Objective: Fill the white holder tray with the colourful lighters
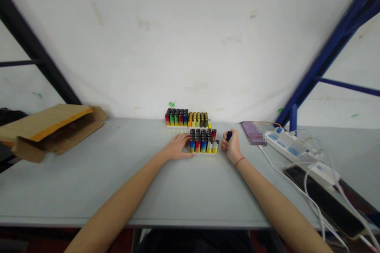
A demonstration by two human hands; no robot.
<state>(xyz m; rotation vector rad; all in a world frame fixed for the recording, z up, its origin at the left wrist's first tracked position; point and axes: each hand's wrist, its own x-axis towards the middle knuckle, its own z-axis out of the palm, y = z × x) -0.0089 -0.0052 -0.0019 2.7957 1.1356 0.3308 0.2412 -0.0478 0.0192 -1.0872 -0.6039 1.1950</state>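
Upright lighters with black tops stand in rows in a front tray, in blue, red, white and yellow. At the tray's left side rests my left hand, fingers along the side and thumb by the front corner, steadying it. My right hand is closed around a dark blue lighter, just right of the tray. A red lighter stands at the tray's right back, with a gap in front of it. Behind, against the wall, are a block of green, red and blue lighters and a block with yellow tops.
An open brown paper package lies on the left. To the right are a purple flat object, a white power strip with cables, and a dark phone. Blue rack posts rise at the right.
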